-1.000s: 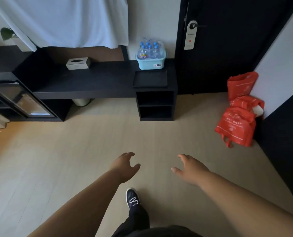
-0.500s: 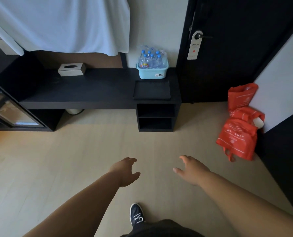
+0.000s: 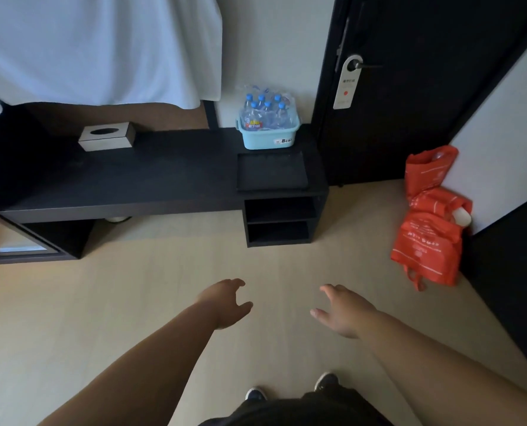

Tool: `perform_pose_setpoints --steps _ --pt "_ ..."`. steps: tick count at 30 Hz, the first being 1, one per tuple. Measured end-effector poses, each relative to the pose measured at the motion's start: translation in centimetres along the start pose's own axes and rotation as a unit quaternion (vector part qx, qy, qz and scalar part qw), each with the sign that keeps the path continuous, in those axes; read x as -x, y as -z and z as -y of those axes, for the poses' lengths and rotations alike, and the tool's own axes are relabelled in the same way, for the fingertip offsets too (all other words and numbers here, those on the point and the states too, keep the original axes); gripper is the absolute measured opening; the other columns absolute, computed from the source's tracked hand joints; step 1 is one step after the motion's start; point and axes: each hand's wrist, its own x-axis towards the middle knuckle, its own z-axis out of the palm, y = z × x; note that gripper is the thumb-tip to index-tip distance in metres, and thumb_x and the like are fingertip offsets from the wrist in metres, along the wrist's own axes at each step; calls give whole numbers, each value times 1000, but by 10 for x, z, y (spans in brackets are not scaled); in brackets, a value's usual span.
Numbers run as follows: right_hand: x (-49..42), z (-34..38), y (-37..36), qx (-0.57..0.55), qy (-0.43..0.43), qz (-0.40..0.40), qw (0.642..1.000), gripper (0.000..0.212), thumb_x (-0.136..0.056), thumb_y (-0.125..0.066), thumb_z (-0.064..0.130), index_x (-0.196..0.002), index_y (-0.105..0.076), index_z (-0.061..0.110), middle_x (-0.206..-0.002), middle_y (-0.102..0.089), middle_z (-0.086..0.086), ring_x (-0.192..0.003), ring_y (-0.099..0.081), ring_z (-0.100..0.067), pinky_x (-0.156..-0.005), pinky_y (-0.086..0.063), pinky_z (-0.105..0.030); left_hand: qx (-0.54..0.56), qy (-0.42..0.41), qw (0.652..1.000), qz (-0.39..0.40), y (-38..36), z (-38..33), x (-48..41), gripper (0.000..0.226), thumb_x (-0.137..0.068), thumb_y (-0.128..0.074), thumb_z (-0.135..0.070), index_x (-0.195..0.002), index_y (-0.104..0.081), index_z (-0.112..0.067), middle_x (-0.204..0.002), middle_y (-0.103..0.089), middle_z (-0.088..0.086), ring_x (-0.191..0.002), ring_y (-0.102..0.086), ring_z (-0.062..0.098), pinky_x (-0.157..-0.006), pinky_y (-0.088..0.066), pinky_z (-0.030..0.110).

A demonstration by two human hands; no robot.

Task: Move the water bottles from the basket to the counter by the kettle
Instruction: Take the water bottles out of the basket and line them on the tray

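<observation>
While both hands, left hand [image 3: 225, 304] and right hand [image 3: 343, 312], hang spread and empty, the approach is under way; next comes reaching the blue basket [image 3: 268, 136] of water bottles [image 3: 265, 113] (no kettle visible).

The water bottles [image 3: 267, 113] are small and clear with blue caps, and they stand up straight, packed close together in clear plastic wrap. They sit inside a light blue basket [image 3: 268, 139] with a little white sticker on its front. The basket rests at the back right end of a long black counter [image 3: 151, 176], close to the wall.
</observation>
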Motion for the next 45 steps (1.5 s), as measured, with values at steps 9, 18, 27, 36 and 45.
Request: perform_pose_setpoints --steps 9,18,27,36,45 --pt "-61 10 42 -4 4 -3 1000 76 -98 -49 64 -159 -32 22 -155 -46 -4 -139 -48 -23 -108 -45 -38 13 19 1000 -1 29 5 -52 68 -88 -55 -65 -148 -46 -35 -146 -54 -11 -131 -54 14 -105 -47 35" --pt "-145 -10 104 5 38 17 999 76 -96 -48 68 -157 -35 23 -149 -51 -3 -130 -54 -23 -99 -49 -38 33 55 998 -11 75 -21 -128 69 -86 -56 -67 -146 -49 -34 -144 -56 -11 -127 -57 15 -103 -49 36" --pt "-228 -45 179 7 59 19 998 82 -96 -50 70 -160 -32 22 -159 -44 -4 -140 -48 -25 -105 -46 -38 43 76 996 -28 113 -64 -200 67 -86 -56 -67 -144 -51 -35 -144 -57 -10 -125 -58 16 -102 -50 35" --pt "-287 -51 216 -7 55 32 998 82 -95 -49 71 -160 -31 24 -159 -44 -1 -139 -49 -23 -105 -46 -38 36 81 996 -22 147 -67 -262 68 -86 -56 -65 -145 -51 -32 -143 -58 -9 -127 -57 17 -103 -48 34" --pt "-361 -21 259 -24 33 25 999 85 -93 -52 71 -160 -31 25 -156 -47 -1 -134 -54 -23 -100 -49 -36 40 68 997 -18 196 -37 -343 63 -84 -58 -65 -140 -55 -34 -140 -60 -10 -125 -58 17 -100 -49 33"
